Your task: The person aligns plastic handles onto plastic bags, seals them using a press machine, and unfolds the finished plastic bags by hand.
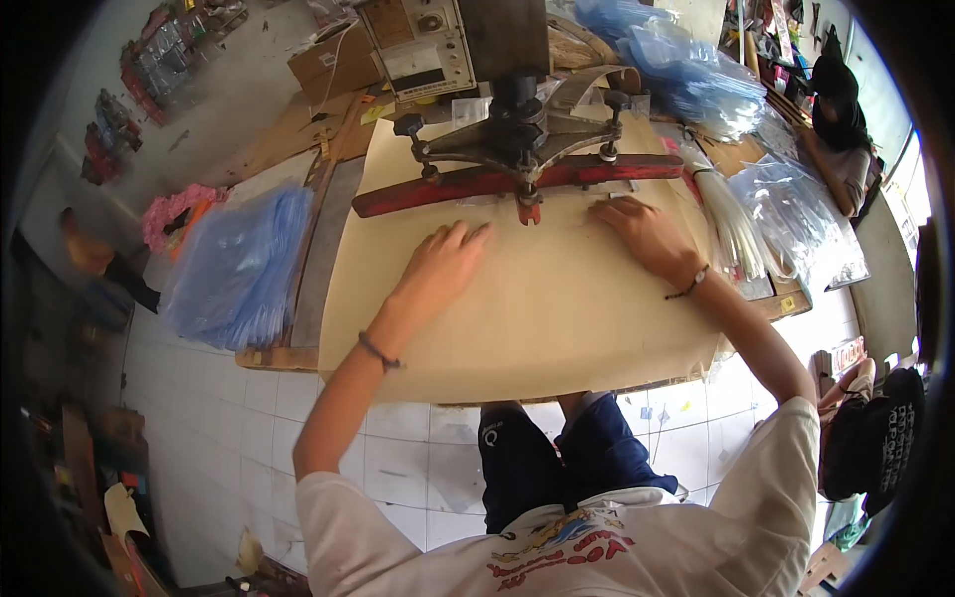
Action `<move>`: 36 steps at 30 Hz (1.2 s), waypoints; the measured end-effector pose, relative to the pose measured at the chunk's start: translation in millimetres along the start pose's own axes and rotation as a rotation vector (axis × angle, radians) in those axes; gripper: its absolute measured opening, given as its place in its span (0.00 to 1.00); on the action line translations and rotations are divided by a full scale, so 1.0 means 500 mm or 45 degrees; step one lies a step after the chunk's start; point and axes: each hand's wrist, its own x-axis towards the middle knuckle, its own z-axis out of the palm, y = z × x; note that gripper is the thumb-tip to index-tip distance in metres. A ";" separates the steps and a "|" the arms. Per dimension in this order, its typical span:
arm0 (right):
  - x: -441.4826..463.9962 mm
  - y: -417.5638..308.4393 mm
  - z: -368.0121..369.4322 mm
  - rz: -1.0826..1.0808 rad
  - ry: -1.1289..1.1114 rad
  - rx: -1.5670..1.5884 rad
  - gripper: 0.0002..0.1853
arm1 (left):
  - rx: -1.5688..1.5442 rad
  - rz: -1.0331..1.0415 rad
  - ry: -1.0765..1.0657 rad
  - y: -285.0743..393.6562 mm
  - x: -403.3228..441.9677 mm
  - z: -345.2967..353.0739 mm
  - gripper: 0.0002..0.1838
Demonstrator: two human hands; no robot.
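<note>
Worktable [282, 357], tan sheet [557, 308] seemingly under fingers [457, 238]

Table [284, 358]: tan sheet [527, 308], blue plastic [239, 264]

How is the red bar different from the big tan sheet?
The red bar is narrow; the tan sheet is much wider. The bar sits under a metal bracket, while the sheet lies under the left hand and right hand. The bar looks worn; the sheet looks mostly plain. Both stretch across in front of the person.
</note>
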 end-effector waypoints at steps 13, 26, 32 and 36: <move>-0.175 -0.131 -0.072 0.576 0.370 0.418 0.10 | -0.088 -0.647 1.055 0.143 -0.271 0.092 0.16; -0.196 -0.134 -0.079 0.578 0.479 0.343 0.09 | -0.064 -0.555 0.960 0.140 -0.293 0.087 0.18; -0.198 -0.132 -0.073 0.645 0.494 0.385 0.09 | -0.065 -0.592 0.993 0.148 -0.286 0.097 0.20; -0.203 -0.136 -0.069 0.705 0.499 0.367 0.09 | -0.049 -0.631 1.009 0.161 -0.285 0.099 0.21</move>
